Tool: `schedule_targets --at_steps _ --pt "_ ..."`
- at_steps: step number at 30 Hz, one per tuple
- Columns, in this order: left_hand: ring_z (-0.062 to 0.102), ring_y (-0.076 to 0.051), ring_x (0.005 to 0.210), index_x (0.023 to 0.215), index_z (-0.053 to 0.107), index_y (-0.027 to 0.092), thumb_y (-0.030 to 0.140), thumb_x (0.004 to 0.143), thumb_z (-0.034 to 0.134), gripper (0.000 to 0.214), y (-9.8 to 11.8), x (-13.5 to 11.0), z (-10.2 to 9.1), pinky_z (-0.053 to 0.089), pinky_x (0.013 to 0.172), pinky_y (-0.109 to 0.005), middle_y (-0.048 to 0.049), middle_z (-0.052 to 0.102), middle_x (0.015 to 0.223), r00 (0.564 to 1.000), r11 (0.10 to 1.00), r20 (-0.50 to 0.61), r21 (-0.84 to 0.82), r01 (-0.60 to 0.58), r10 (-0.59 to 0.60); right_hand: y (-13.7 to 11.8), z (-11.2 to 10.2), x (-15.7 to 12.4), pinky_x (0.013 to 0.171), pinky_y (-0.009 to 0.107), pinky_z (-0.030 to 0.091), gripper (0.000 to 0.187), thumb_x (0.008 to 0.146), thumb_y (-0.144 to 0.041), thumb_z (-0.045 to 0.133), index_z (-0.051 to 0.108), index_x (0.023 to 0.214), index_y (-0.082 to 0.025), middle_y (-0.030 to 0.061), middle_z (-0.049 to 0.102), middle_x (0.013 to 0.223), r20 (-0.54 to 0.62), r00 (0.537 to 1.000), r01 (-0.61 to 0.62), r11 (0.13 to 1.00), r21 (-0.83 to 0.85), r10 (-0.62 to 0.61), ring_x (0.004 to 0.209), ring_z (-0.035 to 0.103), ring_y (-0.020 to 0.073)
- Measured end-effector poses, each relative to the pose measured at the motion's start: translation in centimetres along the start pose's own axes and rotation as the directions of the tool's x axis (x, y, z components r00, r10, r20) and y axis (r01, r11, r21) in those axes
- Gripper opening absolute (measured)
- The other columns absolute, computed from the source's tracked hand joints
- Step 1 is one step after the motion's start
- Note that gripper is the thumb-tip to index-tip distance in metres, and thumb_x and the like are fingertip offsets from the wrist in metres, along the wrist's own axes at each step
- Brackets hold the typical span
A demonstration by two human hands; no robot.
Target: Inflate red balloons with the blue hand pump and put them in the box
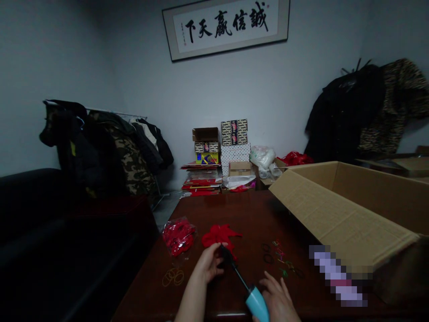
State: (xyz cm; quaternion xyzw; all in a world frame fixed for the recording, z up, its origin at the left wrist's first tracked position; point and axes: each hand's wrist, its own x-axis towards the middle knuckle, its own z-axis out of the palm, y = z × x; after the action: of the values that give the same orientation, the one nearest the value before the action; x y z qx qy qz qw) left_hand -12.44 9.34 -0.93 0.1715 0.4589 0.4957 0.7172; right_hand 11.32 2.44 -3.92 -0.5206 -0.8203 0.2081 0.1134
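Your one view here is the cam on your head, looking forward and down the length of the table (214, 205). You're perched above its near end, so your left hand (211, 264) and right hand (276, 299) come in from the bottom, right up close. It's a pretty wide shot: coats on a rack (124, 165) way off left, a big cardboard box (338, 214) near you on the right, and the back wall (201, 89) facing you at the far end. The framed writing (228, 24) slants up rightward and gets clipped by your top edge.
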Motion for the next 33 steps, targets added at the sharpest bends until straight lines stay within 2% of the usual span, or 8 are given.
schedule_targets --at_steps 3,9,12,16,25,27,30,33 --pt "0.063 -0.023 0.081 0.108 0.059 0.024 0.033 0.073 0.058 0.036 -0.7 -0.1 0.4 0.044 0.073 -0.04 -0.0071 0.068 0.087 0.986 0.997 0.169 -0.073 0.0 0.013 -0.2 -0.3 -0.1 0.107 0.053 0.013 0.045 0.065 -0.048 0.053 0.061 0.099 -0.019 0.0109 0.051 0.124 0.074 0.997 -0.026 0.99 0.141 0.015 0.129 0.027 0.0336" --pt "0.063 -0.02 0.078 0.098 0.062 0.021 0.026 0.075 0.058 0.024 -2.2 0.1 1.2 0.045 0.077 -0.039 -0.0033 0.067 0.075 0.98 0.942 0.138 -0.322 -0.094 0.145 0.9 1.4 0.0 0.105 0.039 0.025 0.049 0.067 -0.05 0.053 0.061 0.101 -0.016 0.013 0.052 0.122 0.124 0.985 0.08 0.947 0.31 -0.123 0.127 0.032 0.0295" --pt "0.062 -0.022 0.081 0.096 0.063 0.018 0.029 0.075 0.055 0.025 -2.2 0.0 1.4 0.044 0.075 -0.039 -0.0072 0.067 0.079 0.972 0.97 0.215 -0.241 -0.04 0.094 1.2 1.8 0.0 0.106 0.048 0.02 0.044 0.066 -0.048 0.054 0.062 0.097 -0.018 0.0126 0.052 0.123 0.121 0.992 0.019 0.973 0.232 -0.048 0.128 0.029 0.0323" --pt "0.061 -0.021 0.076 0.106 0.062 0.019 0.03 0.074 0.052 0.034 -1.6 0.1 1.3 0.043 0.072 -0.037 -0.0072 0.066 0.083 0.984 0.998 0.169 -0.037 -0.044 0.05 1.3 1.5 -0.3 0.107 0.057 0.005 0.041 0.064 -0.043 0.055 0.062 0.095 -0.018 0.0114 0.049 0.128 0.006 0.998 -0.068 0.998 0.006 0.068 0.131 0.021 0.0341" --pt "0.063 -0.028 0.082 0.094 0.063 0.022 0.053 0.069 0.057 0.041 -1.8 0.9 -0.1 0.044 0.068 -0.039 -0.0121 0.068 0.093 0.999 0.979 -0.022 0.2 0.042 -0.038 1.4 0.7 -0.6 0.107 0.053 -0.006 0.038 0.061 -0.036 0.056 0.062 0.093 -0.018 0.0119 0.041 0.136 -0.105 0.994 -0.029 0.991 -0.132 0.015 0.134 0.01 0.032" --pt "0.062 -0.029 0.092 0.097 0.063 0.019 0.052 0.071 0.056 0.043 -2.1 0.6 -0.2 0.045 0.072 -0.039 -0.0147 0.065 0.105 0.994 0.993 0.093 0.112 0.043 -0.054 1.2 0.4 -0.4 0.107 0.052 -0.007 0.038 0.059 -0.033 0.057 0.061 0.093 -0.018 0.0119 0.041 0.136 -0.113 0.993 -0.034 0.994 -0.106 0.021 0.134 0.01 0.0316" --pt "0.054 -0.027 0.111 0.105 0.061 0.02 0.043 0.078 0.052 0.036 -2.7 0.1 0.2 0.043 0.087 -0.04 -0.0125 0.056 0.124 0.955 0.98 0.269 -0.181 -0.077 0.124 0.9 0.5 0.1 0.107 0.052 0.0 0.04 0.058 -0.038 0.06 0.062 0.091 -0.018 0.0127 0.046 0.131 -0.011 0.999 -0.036 0.992 0.118 0.038 0.132 0.017 0.0337" --pt "0.045 -0.023 0.121 0.105 0.06 0.026 0.033 0.081 0.05 0.027 -3.2 0.1 0.9 0.038 0.097 -0.042 -0.0063 0.053 0.129 0.922 0.895 0.233 -0.401 -0.197 0.308 0.6 1.3 0.3 0.104 0.045 0.023 0.045 0.06 -0.056 0.057 0.064 0.086 -0.02 0.0098 0.058 0.114 0.19 0.981 -0.047 0.904 0.425 -0.039 0.12 0.04 0.0314"
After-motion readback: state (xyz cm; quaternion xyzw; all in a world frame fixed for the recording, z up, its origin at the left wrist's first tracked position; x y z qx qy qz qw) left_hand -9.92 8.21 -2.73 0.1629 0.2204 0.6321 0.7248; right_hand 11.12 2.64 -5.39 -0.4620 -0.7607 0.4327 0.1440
